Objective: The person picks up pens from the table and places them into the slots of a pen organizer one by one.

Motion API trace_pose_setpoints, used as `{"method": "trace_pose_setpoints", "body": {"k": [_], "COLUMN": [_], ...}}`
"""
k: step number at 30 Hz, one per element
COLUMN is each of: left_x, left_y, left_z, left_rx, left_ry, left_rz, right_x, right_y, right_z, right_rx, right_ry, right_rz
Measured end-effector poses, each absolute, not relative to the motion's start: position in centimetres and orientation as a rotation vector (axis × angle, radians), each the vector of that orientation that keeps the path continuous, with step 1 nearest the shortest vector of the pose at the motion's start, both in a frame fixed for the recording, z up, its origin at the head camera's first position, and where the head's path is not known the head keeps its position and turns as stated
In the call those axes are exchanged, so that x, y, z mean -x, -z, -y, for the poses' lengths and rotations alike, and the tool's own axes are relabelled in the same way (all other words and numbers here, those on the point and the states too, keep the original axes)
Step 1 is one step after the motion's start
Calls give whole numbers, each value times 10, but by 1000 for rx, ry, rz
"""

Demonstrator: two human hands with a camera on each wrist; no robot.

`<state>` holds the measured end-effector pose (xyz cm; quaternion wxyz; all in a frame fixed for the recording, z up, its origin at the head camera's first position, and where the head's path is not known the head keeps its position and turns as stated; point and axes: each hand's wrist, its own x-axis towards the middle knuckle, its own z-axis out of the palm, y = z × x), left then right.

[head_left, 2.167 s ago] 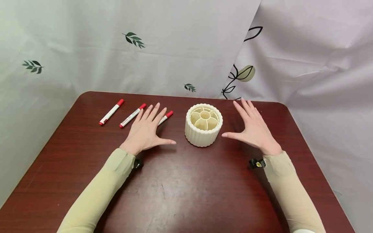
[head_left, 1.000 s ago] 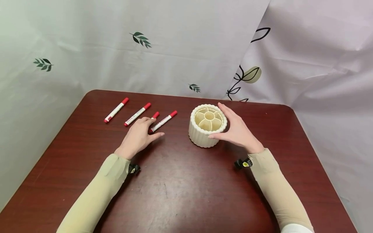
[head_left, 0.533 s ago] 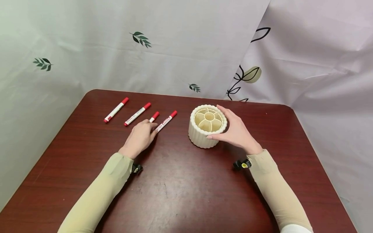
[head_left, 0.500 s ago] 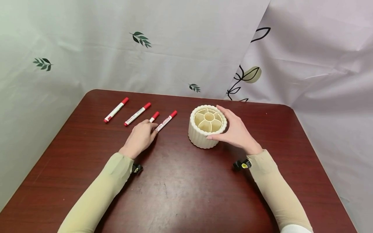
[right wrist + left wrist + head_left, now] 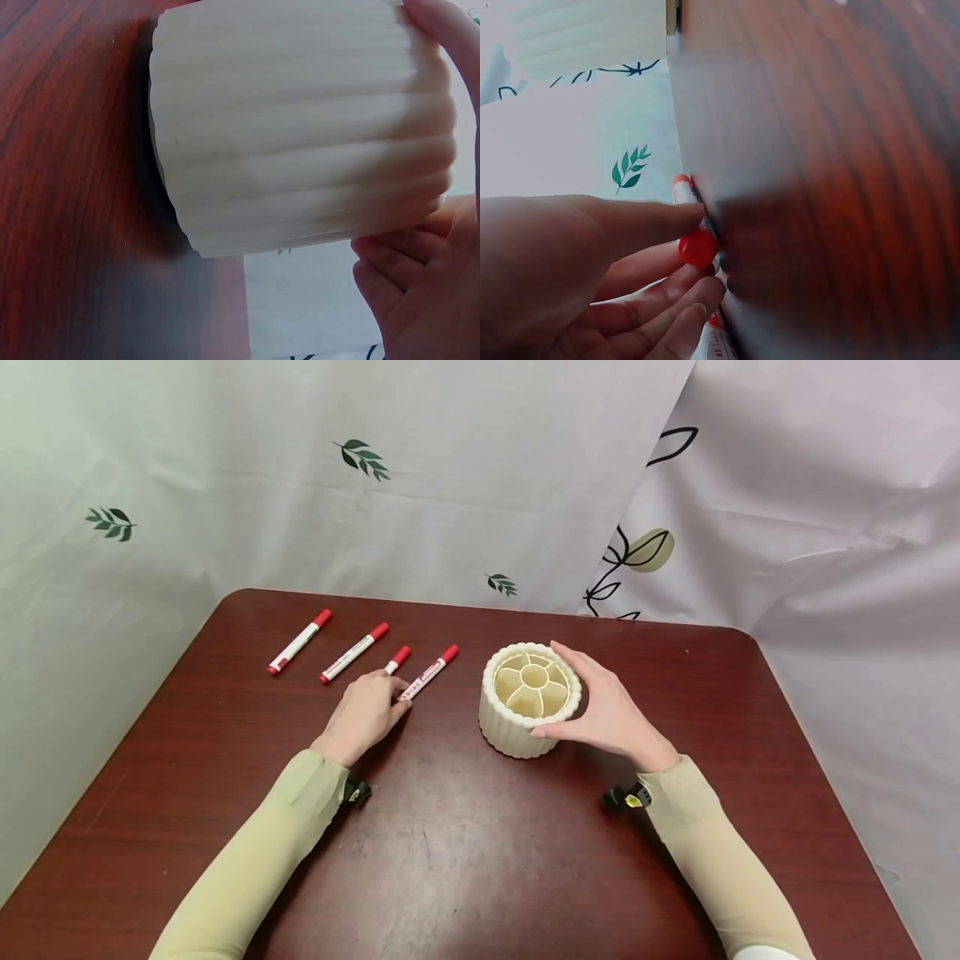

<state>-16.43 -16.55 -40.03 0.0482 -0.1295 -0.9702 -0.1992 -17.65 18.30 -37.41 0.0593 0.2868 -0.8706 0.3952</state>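
My left hand pinches the near end of a white marker with a red cap, which lies slanted low over the table. In the left wrist view, the marker's red end shows between thumb and fingers. A second red-capped marker is partly hidden beneath that hand. My right hand grips a round cream pen holder from its right side, thumb at the front and fingers around the back. Petal-shaped compartments around a central ring fill its top, all without pens. Its ribbed wall fills much of the right wrist view.
Two more red-capped white markers, one at the far left and one beside it, lie on the dark red wooden table. A pale curtain with leaf prints hangs behind the table's back edge.
My left hand, earlier spread above the markers, has closed its fingers on the rightmost one. My right hand has moved in and taken hold of the pen holder, which has slid slightly toward me.
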Motion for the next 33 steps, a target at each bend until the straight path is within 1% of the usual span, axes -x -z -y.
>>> {"method": "trace_pose_setpoints", "body": {"k": [10, 19, 25, 31, 33], "left_x": [167, 169, 172, 173, 168], "left_y": [387, 370, 357, 342, 331], "left_z": [168, 167, 166, 159, 153], "left_rx": [323, 261, 232, 262, 268], "left_ry": [679, 981, 1083, 1254, 1326], "left_rz": [2864, 2606, 2449, 2217, 2146], "right_x": [176, 173, 173, 173, 173], "right_y": [372, 366, 366, 367, 367], "right_z": [-183, -180, -177, -176, -176], "right_rx": [-881, -868, -879, -880, -878], "right_ry": [-1192, -1189, -1200, -1213, -1216], "right_rz": [2645, 2623, 2600, 2584, 2583]}}
